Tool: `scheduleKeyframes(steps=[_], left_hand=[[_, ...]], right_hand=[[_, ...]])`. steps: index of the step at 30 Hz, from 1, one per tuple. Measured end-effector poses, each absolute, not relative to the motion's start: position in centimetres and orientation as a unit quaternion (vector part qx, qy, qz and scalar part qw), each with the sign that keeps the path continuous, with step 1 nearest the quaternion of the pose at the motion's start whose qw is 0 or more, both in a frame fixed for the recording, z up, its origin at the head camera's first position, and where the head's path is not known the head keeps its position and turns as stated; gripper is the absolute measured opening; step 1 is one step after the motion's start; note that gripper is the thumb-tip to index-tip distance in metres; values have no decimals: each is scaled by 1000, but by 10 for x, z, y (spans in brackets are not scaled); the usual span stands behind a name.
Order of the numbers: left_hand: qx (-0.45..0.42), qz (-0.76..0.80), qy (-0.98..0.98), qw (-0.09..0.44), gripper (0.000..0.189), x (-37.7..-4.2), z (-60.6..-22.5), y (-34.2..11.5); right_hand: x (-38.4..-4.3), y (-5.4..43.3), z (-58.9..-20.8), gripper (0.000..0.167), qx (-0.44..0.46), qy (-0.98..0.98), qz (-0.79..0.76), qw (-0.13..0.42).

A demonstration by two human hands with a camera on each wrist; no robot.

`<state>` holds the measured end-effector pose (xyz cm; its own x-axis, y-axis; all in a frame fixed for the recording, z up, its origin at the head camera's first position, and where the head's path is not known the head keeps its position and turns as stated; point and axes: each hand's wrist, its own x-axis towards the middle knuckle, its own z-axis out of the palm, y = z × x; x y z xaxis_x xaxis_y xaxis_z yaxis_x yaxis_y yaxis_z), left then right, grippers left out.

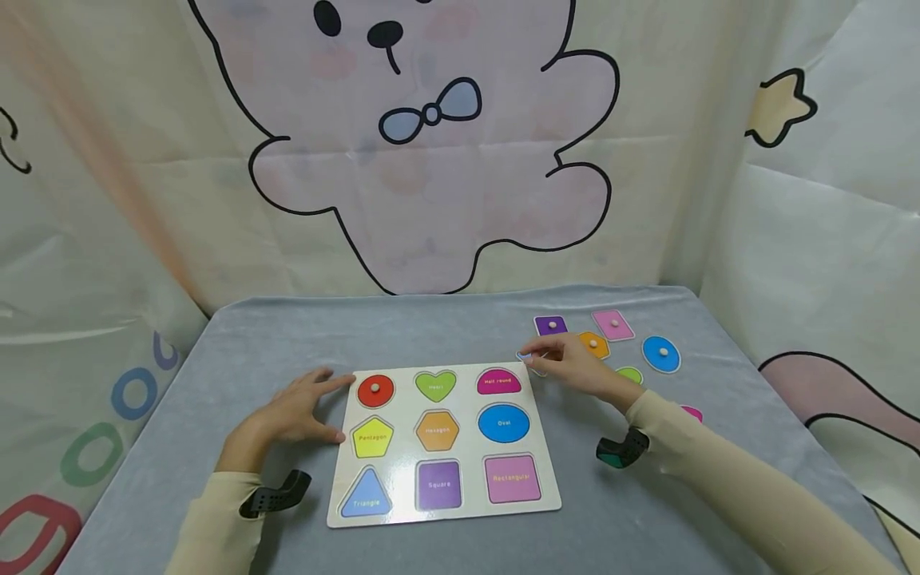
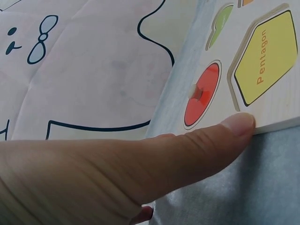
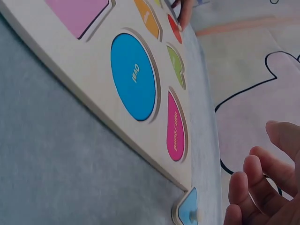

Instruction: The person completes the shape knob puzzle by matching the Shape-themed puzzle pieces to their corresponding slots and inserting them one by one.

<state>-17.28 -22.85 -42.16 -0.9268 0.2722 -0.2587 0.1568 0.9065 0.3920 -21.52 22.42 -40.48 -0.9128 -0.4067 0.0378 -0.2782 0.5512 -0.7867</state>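
A white shape puzzle board (image 1: 404,399) lies on the table with labelled, coloured recesses. A red circle piece with a knob (image 2: 202,96) sits in its upper left recess. My left hand (image 1: 291,415) rests at the board's left side, index fingertip near the upper corner and thumb (image 2: 206,145) touching the edge beside the pentagon recess. My right hand (image 1: 571,363) hovers over the upper right corner, fingers loosely bent. Below its fingers (image 3: 253,173) and apart from them, a blue triangle piece with a knob (image 3: 189,206) lies against that corner.
Right of the board lie knobbed pieces: purple square (image 1: 550,325), pink rectangle (image 1: 613,324), orange hexagon (image 1: 593,345) and blue oval (image 1: 661,354). A green piece (image 1: 630,374) and a magenta piece (image 1: 692,412) are partly hidden by the right arm. A printed curtain (image 1: 431,200) hangs behind the table.
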Motion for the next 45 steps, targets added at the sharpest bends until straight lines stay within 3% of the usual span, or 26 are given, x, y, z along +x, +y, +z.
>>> scheduleKeyframes(steps=[28,45], left_hand=[[109,189,964,151,98,-171,-420,-228],[98,189,964,158,99,-173,-421,-228]], right_hand=[[-206,285,-406,38,-128,901,-408,77],[-204,329,-417,31,-140,912,-381,54]])
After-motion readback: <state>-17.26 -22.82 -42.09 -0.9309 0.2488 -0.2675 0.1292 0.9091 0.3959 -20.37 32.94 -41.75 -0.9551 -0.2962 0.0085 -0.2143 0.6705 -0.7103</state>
